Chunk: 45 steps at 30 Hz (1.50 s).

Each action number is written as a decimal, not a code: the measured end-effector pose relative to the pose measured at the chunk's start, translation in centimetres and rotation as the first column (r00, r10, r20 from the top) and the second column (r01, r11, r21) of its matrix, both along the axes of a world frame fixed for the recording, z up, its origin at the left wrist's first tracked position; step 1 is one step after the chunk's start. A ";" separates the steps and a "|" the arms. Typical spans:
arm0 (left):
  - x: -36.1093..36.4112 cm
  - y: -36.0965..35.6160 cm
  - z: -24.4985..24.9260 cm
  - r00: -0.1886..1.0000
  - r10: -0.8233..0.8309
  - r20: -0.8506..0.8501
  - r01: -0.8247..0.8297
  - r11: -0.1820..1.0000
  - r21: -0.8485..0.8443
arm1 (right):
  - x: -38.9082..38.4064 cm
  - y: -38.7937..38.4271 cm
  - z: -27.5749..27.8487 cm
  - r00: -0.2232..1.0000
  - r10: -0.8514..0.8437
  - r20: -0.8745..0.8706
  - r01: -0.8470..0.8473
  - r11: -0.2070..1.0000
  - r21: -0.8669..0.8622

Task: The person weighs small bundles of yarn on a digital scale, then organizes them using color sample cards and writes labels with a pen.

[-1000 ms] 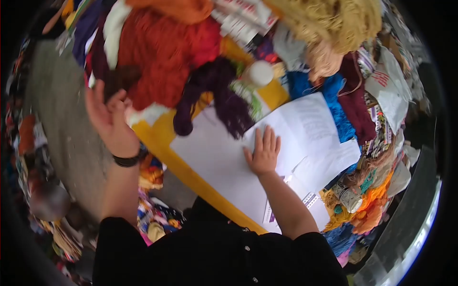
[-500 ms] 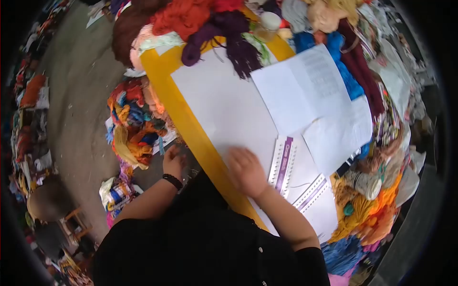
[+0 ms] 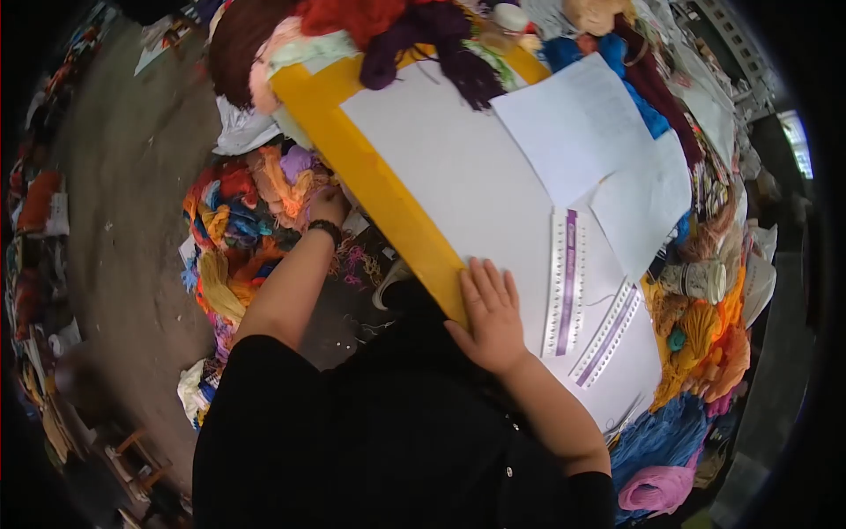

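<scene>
Left hand [image 3: 328, 204], grip unclear, seems to be reaching into yarn [image 3: 284, 187] beside it; taking any calls for pinching. Right hand [image 3: 492, 319] lies flat, empty, on the table [image 3: 374, 181].

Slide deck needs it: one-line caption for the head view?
Right hand rests on the yellow-bordered tabletop; left hand is low beside colourful yarn.
</scene>
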<state>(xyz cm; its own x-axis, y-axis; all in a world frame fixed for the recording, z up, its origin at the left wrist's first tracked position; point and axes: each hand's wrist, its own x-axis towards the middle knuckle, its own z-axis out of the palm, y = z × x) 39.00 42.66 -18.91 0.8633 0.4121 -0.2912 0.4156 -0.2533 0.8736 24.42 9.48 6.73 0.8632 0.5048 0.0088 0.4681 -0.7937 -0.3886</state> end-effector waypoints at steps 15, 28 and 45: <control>10.6 4.6 -0.8 0.990 0.141 -0.026 -0.126 0.941 0.314 | 0.5 1.1 -1.2 1.000 -0.006 -0.011 0.004 0.985 -0.172; 15.5 4.4 4.2 0.975 0.117 -0.190 -0.078 0.976 0.204 | 0.4 1.2 -1.8 1.000 -0.024 0.016 0.027 0.975 -0.219; 17.6 3.5 -2.1 0.996 -0.087 -0.005 0.083 0.933 0.351 | 0.4 0.8 -1.3 0.995 -0.097 -0.035 0.088 0.972 -0.216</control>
<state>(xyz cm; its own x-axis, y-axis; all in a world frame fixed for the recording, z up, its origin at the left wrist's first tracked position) 56.61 46.20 -21.04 0.9017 0.4117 -0.1319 0.3704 -0.5784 0.7268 24.81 10.27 5.41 0.9033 0.4086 -0.1308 0.3746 -0.8998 -0.2237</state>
